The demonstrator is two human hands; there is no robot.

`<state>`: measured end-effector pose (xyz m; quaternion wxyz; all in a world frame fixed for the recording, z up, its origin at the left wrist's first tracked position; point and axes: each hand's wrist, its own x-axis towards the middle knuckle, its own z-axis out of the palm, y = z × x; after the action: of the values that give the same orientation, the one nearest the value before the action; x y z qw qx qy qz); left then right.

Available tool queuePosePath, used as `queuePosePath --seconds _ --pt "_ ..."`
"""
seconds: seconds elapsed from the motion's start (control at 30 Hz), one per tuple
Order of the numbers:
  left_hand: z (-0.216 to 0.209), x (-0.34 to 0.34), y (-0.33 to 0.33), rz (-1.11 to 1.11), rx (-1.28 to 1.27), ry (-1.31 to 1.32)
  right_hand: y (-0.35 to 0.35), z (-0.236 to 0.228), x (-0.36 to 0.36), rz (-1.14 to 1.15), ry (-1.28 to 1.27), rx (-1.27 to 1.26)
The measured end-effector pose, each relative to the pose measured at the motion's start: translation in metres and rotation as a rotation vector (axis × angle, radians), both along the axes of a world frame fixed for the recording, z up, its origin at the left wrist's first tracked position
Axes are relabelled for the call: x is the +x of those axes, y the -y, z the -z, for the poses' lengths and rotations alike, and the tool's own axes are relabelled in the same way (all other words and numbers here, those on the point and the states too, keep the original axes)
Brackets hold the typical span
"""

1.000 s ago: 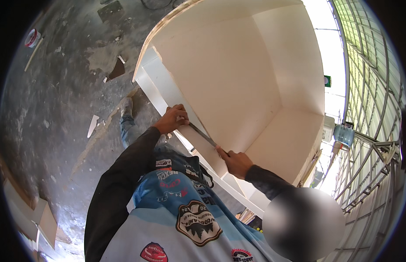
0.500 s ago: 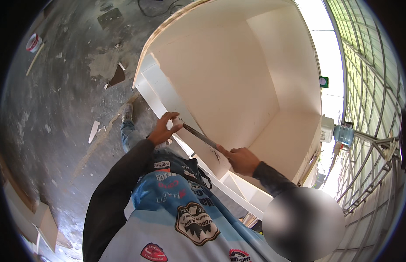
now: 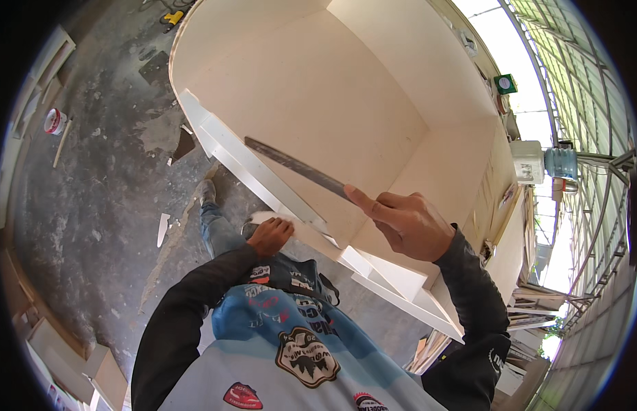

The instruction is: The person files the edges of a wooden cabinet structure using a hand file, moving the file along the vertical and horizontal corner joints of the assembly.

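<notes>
My right hand (image 3: 407, 222) is wrapped round one end of a long, flat, dark metal file (image 3: 298, 164). The file points up and to the left, raised above the edge of a large cream cabinet shell (image 3: 318, 82). My left hand (image 3: 271, 236) is lower and further left, fingers curled over a pale board (image 3: 311, 236) in front of my waist. Part of that board is hidden by the hand. Just beyond it runs a long white panel (image 3: 246, 168) along the near side of the shell.
White open compartments (image 3: 383, 274) stand at the near right. On the grey floor (image 3: 113, 226) lie scraps, a white-and-red bucket (image 3: 55, 121) and a yellow tool (image 3: 172, 18). A blue water bottle (image 3: 560, 163) and a green box (image 3: 505, 84) are at the right. Wood pieces lean at lower right.
My right hand has lifted the file up and away from the left hand. My left hand has dropped lower, onto the pale board. The view has shifted, showing more floor at the left.
</notes>
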<state>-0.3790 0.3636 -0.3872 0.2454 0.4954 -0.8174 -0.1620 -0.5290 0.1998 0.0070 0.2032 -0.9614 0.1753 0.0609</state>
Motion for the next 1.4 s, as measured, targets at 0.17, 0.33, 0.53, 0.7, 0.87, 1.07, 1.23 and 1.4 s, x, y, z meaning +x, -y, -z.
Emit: queuePosePath --seconds 0.17,0.33,0.53,0.7,0.87,1.07,1.23,1.4 --pt "0.039 0.025 -0.040 -0.262 0.192 0.148 -0.002 0.004 0.002 -0.115 -0.017 -0.073" --pt "0.034 0.084 -0.068 -0.755 0.221 0.017 0.009 0.003 0.005 -0.147 0.063 -0.080" --pt "0.079 0.155 -0.132 -1.435 0.595 -0.244 0.029 0.001 0.029 -0.208 0.030 -0.314" --pt "0.061 0.124 -0.102 -1.503 0.126 -0.564 0.039 -0.002 0.075 -0.237 -0.290 -0.478" --pt "-0.104 0.085 0.008 -1.173 -0.132 -0.802 0.080 -0.004 0.151 -0.489 -0.405 -0.460" --pt "-0.137 0.083 0.071 -1.042 -0.156 -0.816 0.093 0.016 0.248 -0.734 -0.499 -0.762" --pt "-0.116 0.082 0.098 -0.936 -0.005 -0.945 0.077 0.023 0.285 -0.847 -0.606 -0.896" --pt "-0.121 0.077 0.107 -0.888 0.071 -1.055 0.090 0.024 0.295 -1.005 -0.346 -0.877"
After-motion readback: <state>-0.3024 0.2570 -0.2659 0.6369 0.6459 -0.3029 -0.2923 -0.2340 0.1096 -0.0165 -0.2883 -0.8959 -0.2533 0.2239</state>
